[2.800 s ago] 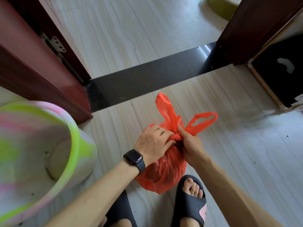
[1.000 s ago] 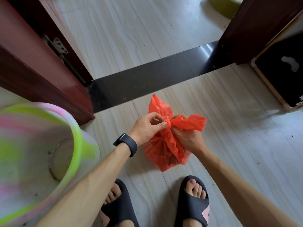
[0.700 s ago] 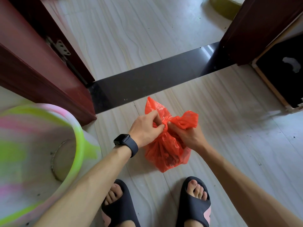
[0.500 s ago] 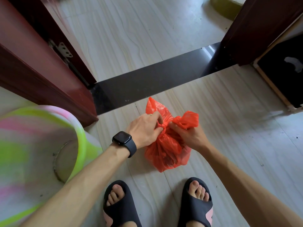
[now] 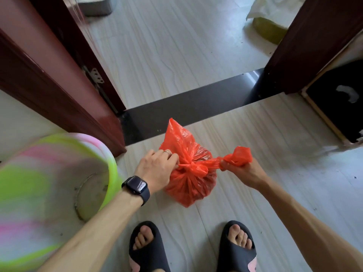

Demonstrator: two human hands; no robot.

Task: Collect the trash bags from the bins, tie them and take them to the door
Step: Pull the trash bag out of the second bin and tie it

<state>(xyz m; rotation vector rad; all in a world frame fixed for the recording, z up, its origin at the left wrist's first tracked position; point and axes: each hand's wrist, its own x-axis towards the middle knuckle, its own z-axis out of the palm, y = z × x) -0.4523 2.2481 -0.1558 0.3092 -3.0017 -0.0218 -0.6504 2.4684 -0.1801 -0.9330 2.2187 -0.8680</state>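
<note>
A full red trash bag (image 5: 191,183) hangs just above the pale floor in front of my feet. Its two handle ends cross in a knot at the bag's top. My left hand (image 5: 155,169), with a ring and a dark watch on the wrist, grips the left end, which sticks up behind it. My right hand (image 5: 242,170) grips the bunched right end and holds it out to the right. A green and pink bin (image 5: 45,189) stands at the left with no bag in it.
A dark threshold strip (image 5: 196,104) crosses the open doorway just beyond the bag. A red-brown door (image 5: 39,61) stands at the left and a dark frame (image 5: 306,46) at the right. A black cabinet (image 5: 337,101) sits at the right edge. My feet wear black slippers (image 5: 149,250).
My hands have pulled apart, the right one moving right with its handle end, and the crossed ends have drawn into a tight knot. The view has tilted up slightly toward the doorway.
</note>
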